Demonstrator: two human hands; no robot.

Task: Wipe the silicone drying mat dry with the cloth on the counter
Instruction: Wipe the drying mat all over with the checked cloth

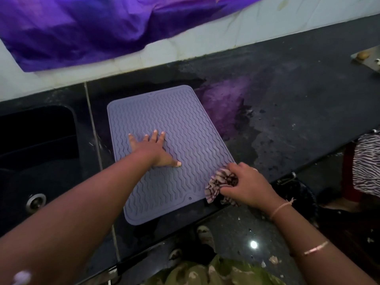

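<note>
A grey-lilac silicone drying mat (176, 128) with wavy ridges lies flat on the dark counter (287, 112). My left hand (152, 150) presses flat on the mat's middle, fingers spread and straight. At the mat's near right corner my right hand (248, 185) grips a bunched cloth (219, 183), patterned pale and dark. The cloth touches the mat's right edge and partly hangs over the counter.
A black sink (39, 153) with a metal drain (36, 202) lies left of the mat. A purple fabric (92, 29) hangs on the tiled wall behind. The counter right of the mat is wet. A striped garment (368, 161) shows at the right edge.
</note>
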